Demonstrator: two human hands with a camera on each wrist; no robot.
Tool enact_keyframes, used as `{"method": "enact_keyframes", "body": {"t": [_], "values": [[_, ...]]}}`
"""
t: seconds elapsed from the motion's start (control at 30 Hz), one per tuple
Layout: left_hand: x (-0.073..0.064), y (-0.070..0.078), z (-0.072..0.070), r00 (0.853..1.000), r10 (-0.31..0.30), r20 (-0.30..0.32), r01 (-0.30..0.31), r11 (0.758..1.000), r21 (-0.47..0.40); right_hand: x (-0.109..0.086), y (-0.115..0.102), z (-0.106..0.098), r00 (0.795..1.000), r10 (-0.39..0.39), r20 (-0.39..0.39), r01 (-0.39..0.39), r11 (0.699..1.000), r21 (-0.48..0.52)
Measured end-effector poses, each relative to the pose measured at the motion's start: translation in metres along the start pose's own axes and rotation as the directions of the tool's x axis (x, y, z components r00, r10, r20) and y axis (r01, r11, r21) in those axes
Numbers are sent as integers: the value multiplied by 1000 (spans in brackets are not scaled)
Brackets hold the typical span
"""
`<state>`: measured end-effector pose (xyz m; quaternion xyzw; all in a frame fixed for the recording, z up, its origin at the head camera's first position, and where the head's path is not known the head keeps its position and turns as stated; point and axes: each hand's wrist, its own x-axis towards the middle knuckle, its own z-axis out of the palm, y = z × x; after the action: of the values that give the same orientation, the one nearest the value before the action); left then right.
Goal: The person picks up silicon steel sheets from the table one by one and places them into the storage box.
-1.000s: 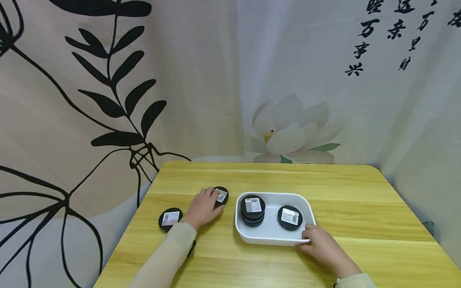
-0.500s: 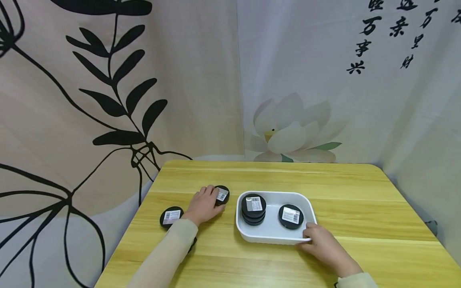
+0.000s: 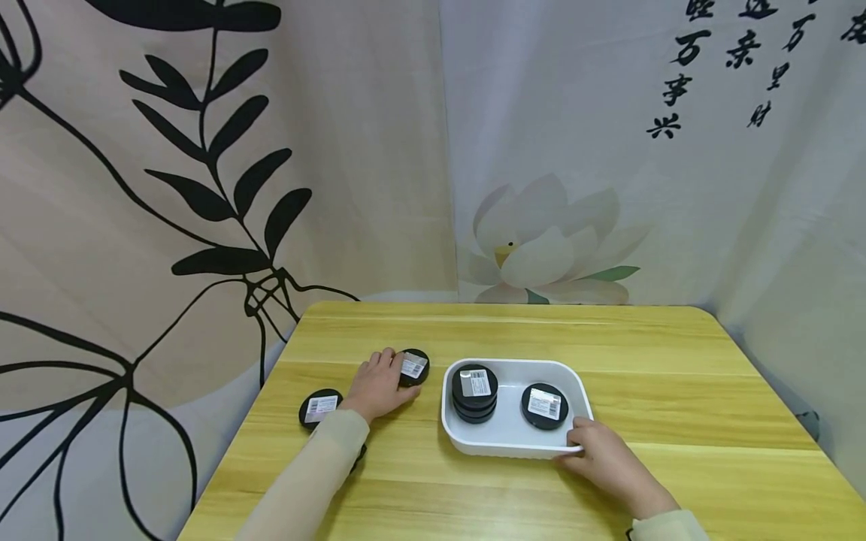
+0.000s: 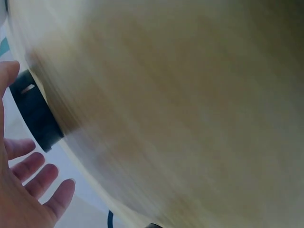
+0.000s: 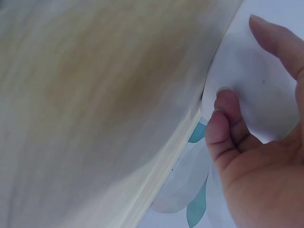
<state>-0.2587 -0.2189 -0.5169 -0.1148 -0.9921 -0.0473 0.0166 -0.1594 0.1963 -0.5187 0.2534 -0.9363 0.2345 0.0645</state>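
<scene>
By my left hand (image 3: 375, 387) lies a flat round black container (image 3: 414, 367) with a white barcode label, on the table left of a white tray (image 3: 521, 453). In the left wrist view, the thumb is close to one end of this black container (image 4: 35, 111) and the other fingers are spread and loosely bent; whether they touch it I cannot tell. My right hand (image 3: 602, 462) pinches the tray's near right corner, thumb outside. Inside the tray, a stack of similar containers (image 3: 475, 392) stands at left and a single container (image 3: 544, 406) lies at right.
Another black container (image 3: 321, 408) lies on the wooden table (image 3: 676, 391) left of my left wrist. One more (image 3: 358, 457) is mostly hidden under the left sleeve. Printed curtains (image 3: 379, 150) hang behind the table.
My left hand's fingers have drawn back slightly to the left, so more of the container's label shows. The container, tray and right hand stay in place.
</scene>
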Motion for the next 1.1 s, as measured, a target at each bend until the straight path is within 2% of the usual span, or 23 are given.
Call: {"method": "enact_keyframes", "body": {"t": [0.4,0.63,0.97,1.1], "values": [[3,-9,6,1000,-22,-11,22,1000,-9,0,0,0,1000,-2,-5,2,1000,-7],[4,-12,6,999,-48,22,48,999,-7,1,0,0,1000,-3,0,3,1000,-13],[10,-17,11,999,-42,24,42,999,23,0,-1,0,1000,-9,-7,9,1000,-18],[11,-18,12,999,-46,22,46,999,7,1,-2,0,1000,2,1,-2,1000,-17]]}}
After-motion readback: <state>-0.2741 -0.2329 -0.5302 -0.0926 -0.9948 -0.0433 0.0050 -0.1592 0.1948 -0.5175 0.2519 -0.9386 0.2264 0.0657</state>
